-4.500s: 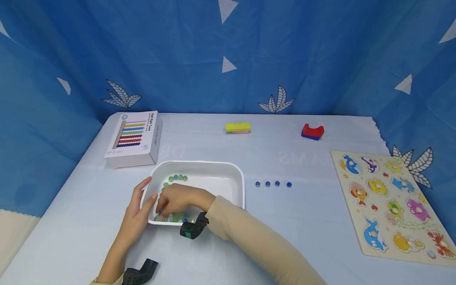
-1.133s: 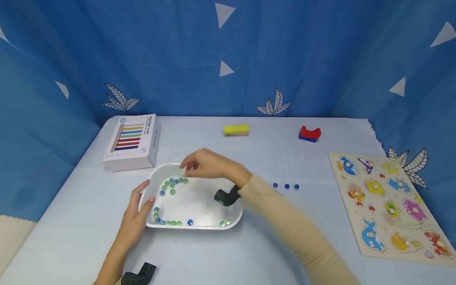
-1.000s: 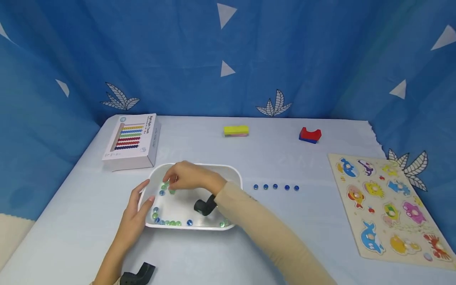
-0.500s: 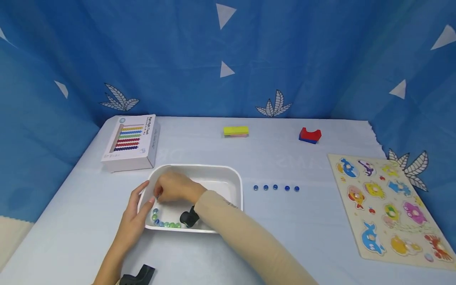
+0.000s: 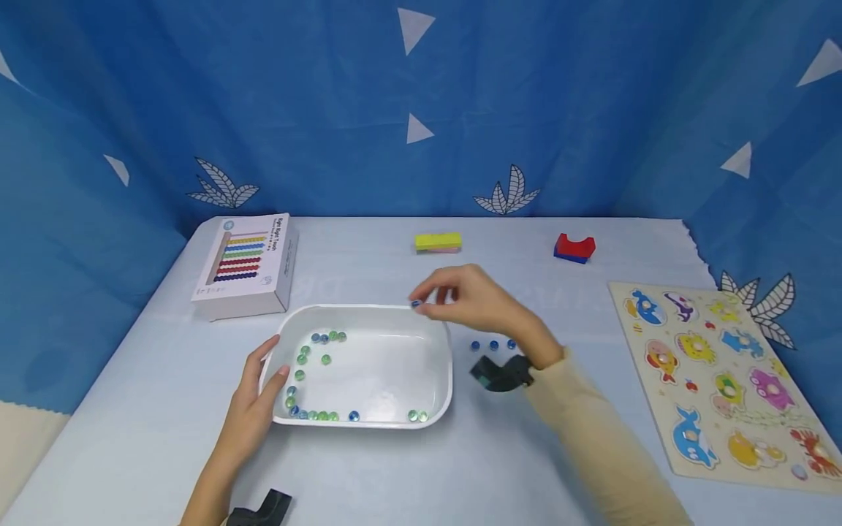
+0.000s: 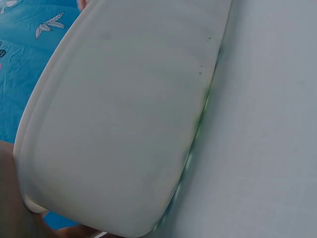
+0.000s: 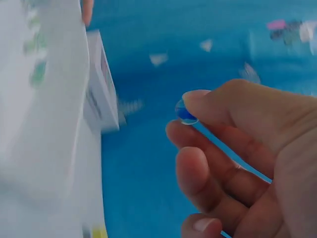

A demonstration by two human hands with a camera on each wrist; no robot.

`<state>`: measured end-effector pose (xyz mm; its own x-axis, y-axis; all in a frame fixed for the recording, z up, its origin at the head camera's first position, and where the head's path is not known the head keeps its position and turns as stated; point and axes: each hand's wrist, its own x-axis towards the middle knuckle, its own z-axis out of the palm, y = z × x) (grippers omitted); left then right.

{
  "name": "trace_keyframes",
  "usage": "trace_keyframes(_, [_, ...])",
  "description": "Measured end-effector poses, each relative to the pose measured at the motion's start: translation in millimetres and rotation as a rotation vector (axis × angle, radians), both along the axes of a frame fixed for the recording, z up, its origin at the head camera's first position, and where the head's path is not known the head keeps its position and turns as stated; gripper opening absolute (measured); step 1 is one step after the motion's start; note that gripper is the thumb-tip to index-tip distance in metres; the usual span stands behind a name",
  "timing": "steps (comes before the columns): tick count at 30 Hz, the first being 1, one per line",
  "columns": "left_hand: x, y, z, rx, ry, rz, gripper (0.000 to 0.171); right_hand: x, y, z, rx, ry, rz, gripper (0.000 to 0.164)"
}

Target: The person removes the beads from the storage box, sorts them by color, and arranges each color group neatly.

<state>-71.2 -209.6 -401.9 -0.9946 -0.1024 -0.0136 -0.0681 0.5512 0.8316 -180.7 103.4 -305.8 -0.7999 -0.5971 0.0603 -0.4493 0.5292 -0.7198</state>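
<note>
A clear-and-blue glass marble is pinched between the thumb and index finger of my right hand. In the head view that hand is over the right back corner of the white tray. My left hand grips the tray's left end, thumb at the rim and fingers along the outside. Green marbles and blue marbles lie inside, mostly along the left and front walls. Right of the tray is a row of blue marbles, its right part hidden behind my right wrist.
A white box with a bead-rack picture stands behind the tray at left. Stacked yellow block and red arch block are at the back. A wooden sea-animal puzzle board lies at right. Blue cloth hangs behind.
Half a second ago my right hand was in the tray's left end; it has lifted out and moved right with a marble. The row gained a marble earlier. My left hand stays put.
</note>
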Motion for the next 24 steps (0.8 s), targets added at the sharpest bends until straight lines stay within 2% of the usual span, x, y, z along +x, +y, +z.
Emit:
trace_keyframes(3, [0.2, -1, 0.1, 0.001, 0.005, 0.0, 0.053, 4.1, 59, -9.2, 0.063, 0.002, -0.18, 0.02])
trace_keyframes(6, [0.3, -1, -0.6, 0.002, 0.011, 0.0, 0.052, 10.9, 113, -29.8, 0.136, -0.016, -0.336, 0.022])
trace_keyframes(10, [0.2, -1, -1.4, 0.017, 0.007, -0.007, 0.053, 26.5, 167, -61.4, 0.225, -0.081, -0.467, 0.022])
trace_keyframes(13, [0.3, -1, -1.3, 0.018, 0.002, -0.005, 0.053, 37.4, 188, -81.6, 0.258, -0.108, -0.496, 0.02])
trace_keyframes(17, [0.2, 0, -1.3, 0.018, 0.009, 0.001, 0.053, 42.9, 198, -100.0, 0.24, -0.067, -0.496, 0.02])
trace_keyframes(24, [-0.2, 1, -2.4, 0.017, 0.006, 0.0, 0.053, 45.8, 197, -108.4, 0.214, 0.021, -0.48, 0.02])
